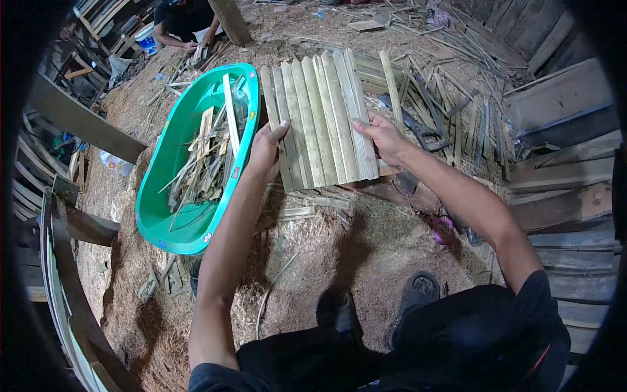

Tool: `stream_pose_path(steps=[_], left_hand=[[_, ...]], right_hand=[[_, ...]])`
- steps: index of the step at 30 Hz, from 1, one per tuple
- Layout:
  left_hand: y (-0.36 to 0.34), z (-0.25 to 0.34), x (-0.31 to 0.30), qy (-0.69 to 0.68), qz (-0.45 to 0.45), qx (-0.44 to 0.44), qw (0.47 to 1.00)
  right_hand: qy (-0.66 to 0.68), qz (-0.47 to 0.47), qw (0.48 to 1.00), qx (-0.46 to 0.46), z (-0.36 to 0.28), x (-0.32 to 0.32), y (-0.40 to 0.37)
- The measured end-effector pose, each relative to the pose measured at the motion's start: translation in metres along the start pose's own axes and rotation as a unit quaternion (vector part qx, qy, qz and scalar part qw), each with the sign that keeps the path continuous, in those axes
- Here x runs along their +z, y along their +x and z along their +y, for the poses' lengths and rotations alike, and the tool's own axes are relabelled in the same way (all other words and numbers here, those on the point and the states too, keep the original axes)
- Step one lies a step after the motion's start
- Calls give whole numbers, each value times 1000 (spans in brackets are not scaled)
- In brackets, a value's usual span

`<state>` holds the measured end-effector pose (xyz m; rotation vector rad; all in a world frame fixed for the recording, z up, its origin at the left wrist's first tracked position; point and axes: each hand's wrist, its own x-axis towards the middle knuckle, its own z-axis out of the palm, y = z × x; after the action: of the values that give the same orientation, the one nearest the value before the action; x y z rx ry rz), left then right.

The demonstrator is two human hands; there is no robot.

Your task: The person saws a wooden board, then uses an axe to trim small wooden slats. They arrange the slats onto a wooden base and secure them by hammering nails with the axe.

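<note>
Between my two hands is a row of flat wooden slats (320, 121), side by side like a small panel, their upper ends cut to points. My left hand (266, 145) grips the left edge, thumb over the front. At the right edge my right hand (381, 136) has its thumb on the front face and its fingers behind, hidden by the wood. Just left of the slats stands a green plastic baby bathtub (149, 219) holding scraps and thin strips of wood (206, 157). One separate pointed slat (392, 88) shows beyond my right hand.
Sawdust and shavings cover the ground (313, 261). Loose wood strips (450, 111) lie at right, near a pink round object (442, 230). A wooden post (230, 19) stands ahead, a person (186, 23) crouching beside it. Stacked boards (575, 215) line the right side.
</note>
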<state>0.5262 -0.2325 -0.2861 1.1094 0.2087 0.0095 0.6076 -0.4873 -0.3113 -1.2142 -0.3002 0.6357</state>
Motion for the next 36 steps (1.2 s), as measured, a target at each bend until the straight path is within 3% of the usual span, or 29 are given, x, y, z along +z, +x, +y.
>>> stream_pose_path(steps=[3,7,9,12,14,23,26,36], left_hand=[[2,-3,-9,-14,-33,-42,998],[2,-6,-10,-30,-12,-44,999],[-5,-5,-3,-30,-7,-51,998],[-3,-12,-8,-10,-57,-8,998],[-3,-10,-8,13,-39,-10,999],[2,-10,-10,41,-30,-18,999],[3,-12,-12,42,-29,-23,998],[0,-15,-11,48,-20,-10,999]], right_hand=[[-9,-12,1000,-3,1,0,-4],[-45,-19,999,-23,7,-3,-1],[-36,23,999,1,9,-4,-4],[-62,41,997,7,6,-4,-4],[-49,20,998,-22,13,-3,-4],[-60,-4,998,2,3,2,-5],[-90,3,995,-44,12,-3,-1],[-132,30,989,-61,15,1,-3]])
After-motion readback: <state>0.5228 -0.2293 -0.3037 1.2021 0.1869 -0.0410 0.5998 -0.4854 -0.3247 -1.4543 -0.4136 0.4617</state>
